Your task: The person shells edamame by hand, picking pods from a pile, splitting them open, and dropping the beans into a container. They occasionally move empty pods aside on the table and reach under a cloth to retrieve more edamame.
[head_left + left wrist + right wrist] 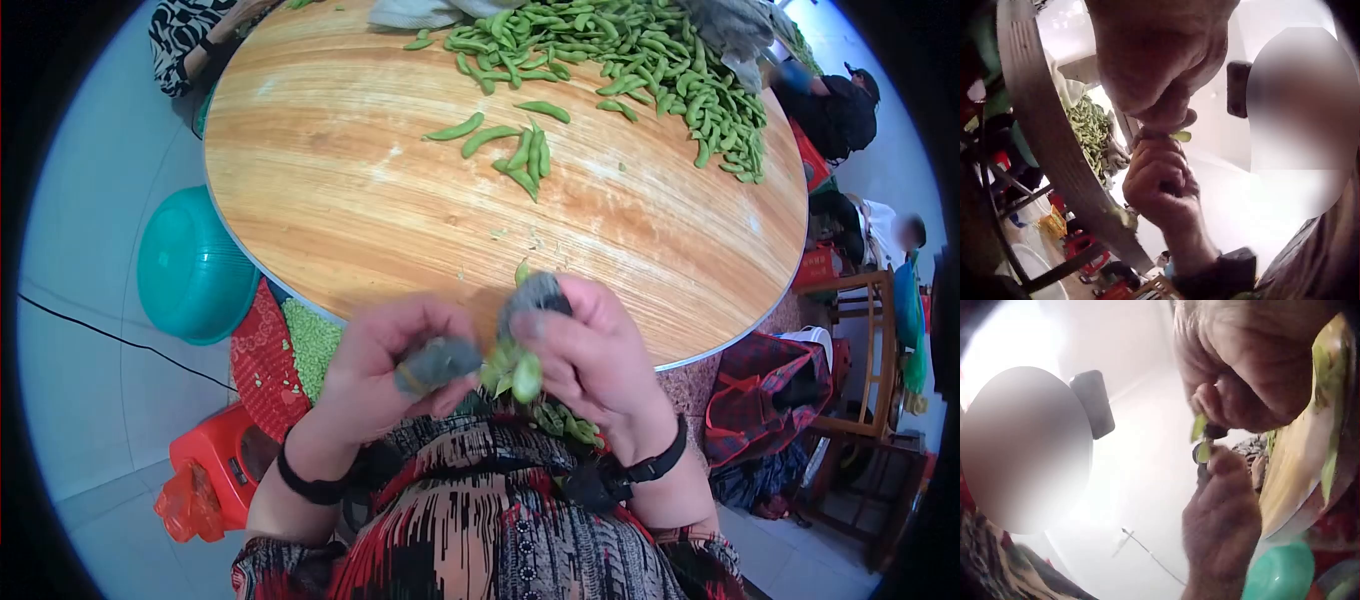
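Observation:
In the head view my right hand (605,350) grips a split green soybean pod (526,378), its pale inside showing, just in front of my lap. Grey wraps cover that hand's thumb and a finger. Another green tip (522,270) pokes out beyond its fingers. My left hand (385,365) has curled fingers and a grey-wrapped thumb (437,365) right at the pod. From the right wrist, a green piece (1205,453) shows at the left hand's fingertips, close under the right hand's fingers. Curled fingers hide part of the pod.
A round wooden table (330,170) bears a big heap of soybean pods (640,60) at the back right and several loose pods (520,160) nearer. Shelled beans (312,345) lie at lower left, near a teal basin (195,265) and a red stool (225,460). Other people sit around.

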Demonstrator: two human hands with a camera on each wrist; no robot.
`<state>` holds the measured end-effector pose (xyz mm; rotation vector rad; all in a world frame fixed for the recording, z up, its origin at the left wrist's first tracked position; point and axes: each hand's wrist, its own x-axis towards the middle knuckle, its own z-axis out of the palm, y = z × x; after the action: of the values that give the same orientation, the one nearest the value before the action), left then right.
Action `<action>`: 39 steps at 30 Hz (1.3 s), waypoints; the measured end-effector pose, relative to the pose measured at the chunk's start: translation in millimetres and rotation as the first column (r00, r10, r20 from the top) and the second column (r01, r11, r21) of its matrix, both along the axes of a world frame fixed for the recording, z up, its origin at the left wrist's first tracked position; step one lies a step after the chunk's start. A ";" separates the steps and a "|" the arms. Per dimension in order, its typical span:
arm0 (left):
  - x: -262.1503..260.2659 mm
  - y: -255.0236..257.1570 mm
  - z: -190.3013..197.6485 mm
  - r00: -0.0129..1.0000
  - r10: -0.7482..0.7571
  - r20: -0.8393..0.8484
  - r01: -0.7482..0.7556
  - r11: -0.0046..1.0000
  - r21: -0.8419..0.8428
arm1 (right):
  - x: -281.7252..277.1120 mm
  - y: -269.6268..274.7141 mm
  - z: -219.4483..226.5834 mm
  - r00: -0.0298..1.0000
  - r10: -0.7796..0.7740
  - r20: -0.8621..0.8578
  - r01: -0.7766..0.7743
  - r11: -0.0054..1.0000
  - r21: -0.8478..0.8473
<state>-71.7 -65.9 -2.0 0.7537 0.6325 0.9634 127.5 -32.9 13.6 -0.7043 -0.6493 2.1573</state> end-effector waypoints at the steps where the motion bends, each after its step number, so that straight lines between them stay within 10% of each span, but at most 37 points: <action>1: -10.5 -7.7 -5.9 1.000 0.004 -0.002 -0.004 1.000 0.003 | 9.8 0.7 11.3 0.965 0.176 0.193 -0.207 0.966 0.153; 3: -34.3 -22.8 -36.0 0.894 -0.165 -0.417 0.123 0.984 -0.125 | 27.3 2.8 12.9 0.870 0.279 0.407 -0.453 0.779 0.433; 5: -50.2 -42.2 -96.9 0.497 0.040 -0.867 0.110 0.988 0.109 | 27.8 -2.0 17.8 0.886 0.195 0.420 -0.384 0.816 0.432; 9: -54.6 -70.5 -154.3 0.278 0.078 -0.957 -0.009 0.997 0.078 | 28.7 1.4 22.1 0.856 0.083 0.510 -0.267 0.917 0.298; 11: -47.7 -71.3 -169.4 0.229 0.329 -0.916 0.134 0.921 0.365 | 33.1 8.6 14.8 0.866 0.080 0.494 -0.230 0.940 0.252; 16: -62.2 -62.3 -169.7 0.227 0.031 -0.973 0.033 0.999 0.040 | 41.9 37.9 0.3 0.772 -0.238 0.589 -0.200 0.788 0.582; 18: -91.4 -67.3 -170.9 0.487 -0.139 -0.862 0.061 0.990 -0.126 | 47.0 65.8 16.4 0.481 -0.285 0.829 -0.448 0.733 0.512; 20: -100.6 -64.2 -108.6 0.493 -0.223 -0.841 -0.004 0.966 -0.258 | 46.8 94.9 15.6 0.312 -0.481 0.819 -0.538 0.621 0.570; 21: -110.3 -64.1 -99.8 0.490 -0.217 -0.844 -0.003 0.968 -0.250 | 44.6 106.2 15.7 0.147 -0.652 0.744 -0.640 0.511 0.574; 24: -144.8 -66.8 -97.1 0.667 0.083 -0.740 -0.354 0.909 -0.218 | 23.2 116.8 22.2 0.080 -0.649 0.757 -0.708 0.497 0.501; 26: -154.1 -60.1 -105.5 0.186 0.145 -0.972 -0.209 0.972 0.105 | 14.1 116.2 16.4 0.028 -0.681 0.731 -0.805 0.419 0.420; 27: -152.1 -55.6 -100.4 0.183 0.152 -0.971 -0.208 0.972 0.112 | 12.2 117.3 10.3 0.029 -0.687 0.726 -0.804 0.416 0.425; 29: -137.9 -43.1 -77.2 -0.313 0.104 -0.944 -0.081 0.987 0.136 | 11.7 120.4 2.9 -0.054 -0.699 0.713 -0.811 0.447 0.377; 31: -119.4 -28.8 -39.7 -0.202 0.072 -0.977 -0.180 0.978 0.109 | 18.2 120.7 1.9 -0.048 -0.720 0.693 -0.808 0.436 0.397; 33: -104.5 -19.5 -19.4 0.557 0.432 -0.709 -0.383 0.891 0.242 | 27.5 122.2 -2.1 0.048 -0.721 0.692 -0.748 0.432 0.503; 37: -15.3 25.3 35.4 0.848 0.339 -0.408 -0.314 0.941 0.129 | 50.1 112.0 13.0 0.307 -0.617 0.724 -0.591 0.473 0.654; 39: 20.8 55.1 43.9 0.980 0.167 -0.107 -0.183 0.969 -0.165 | 57.1 94.9 27.8 0.786 0.131 0.605 -0.321 0.922 0.217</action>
<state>-50.9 -10.8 41.9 0.5964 0.8640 1.0237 184.6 62.0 41.4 -1.1730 -1.4355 1.9661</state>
